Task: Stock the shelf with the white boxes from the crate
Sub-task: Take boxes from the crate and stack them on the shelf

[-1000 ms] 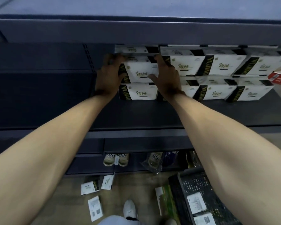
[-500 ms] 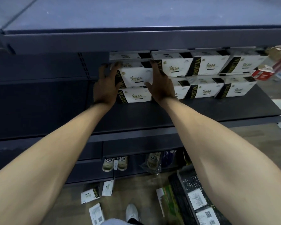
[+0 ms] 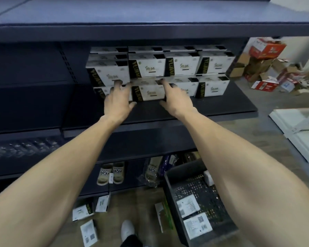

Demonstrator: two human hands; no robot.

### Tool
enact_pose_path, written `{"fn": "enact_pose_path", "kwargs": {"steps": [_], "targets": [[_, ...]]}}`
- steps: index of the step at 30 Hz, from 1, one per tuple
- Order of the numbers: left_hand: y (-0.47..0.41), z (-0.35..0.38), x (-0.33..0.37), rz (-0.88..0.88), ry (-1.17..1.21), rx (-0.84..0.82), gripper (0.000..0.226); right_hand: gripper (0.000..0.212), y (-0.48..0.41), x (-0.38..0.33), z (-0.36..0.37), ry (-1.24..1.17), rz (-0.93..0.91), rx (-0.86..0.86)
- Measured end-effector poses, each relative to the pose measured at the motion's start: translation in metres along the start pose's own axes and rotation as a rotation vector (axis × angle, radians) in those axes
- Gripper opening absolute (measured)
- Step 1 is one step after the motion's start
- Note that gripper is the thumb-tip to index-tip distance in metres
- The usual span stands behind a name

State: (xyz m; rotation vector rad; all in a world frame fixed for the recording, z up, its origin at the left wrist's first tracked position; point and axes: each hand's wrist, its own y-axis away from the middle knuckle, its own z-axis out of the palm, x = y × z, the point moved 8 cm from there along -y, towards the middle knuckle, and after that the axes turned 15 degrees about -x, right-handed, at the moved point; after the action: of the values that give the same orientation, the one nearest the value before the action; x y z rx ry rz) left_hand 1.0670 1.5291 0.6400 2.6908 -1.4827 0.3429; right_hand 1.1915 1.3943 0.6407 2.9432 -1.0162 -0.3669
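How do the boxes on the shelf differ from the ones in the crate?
The shelf boxes stand stacked in tidy rows; the crate boxes lie flat and loose. The shelf boxes show a black band with gold lettering; the crate boxes show a white face with a QR code. Both are white cartons.

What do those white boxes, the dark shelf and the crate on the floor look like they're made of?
White boxes: printed cardboard, matte, with crisp folded edges. Shelf: likely painted metal, smooth dark sheet. Crate: probably moulded plastic, dark with a perforated grid.
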Motion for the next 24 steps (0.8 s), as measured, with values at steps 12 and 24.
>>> {"fn": "enact_pose_path", "kwargs": {"steps": [12,24], "targets": [[0.078,0.143,0.245,0.302,-0.069,-0.204,0.019,0.056,0.192,0.219,0.053,0.109,0.202,-0.195],[0.070,0.243,0.301,0.350,-0.087,-0.392,0.018,0.050,0.206,0.291,0.132,0.060,0.264,-0.346]]}}
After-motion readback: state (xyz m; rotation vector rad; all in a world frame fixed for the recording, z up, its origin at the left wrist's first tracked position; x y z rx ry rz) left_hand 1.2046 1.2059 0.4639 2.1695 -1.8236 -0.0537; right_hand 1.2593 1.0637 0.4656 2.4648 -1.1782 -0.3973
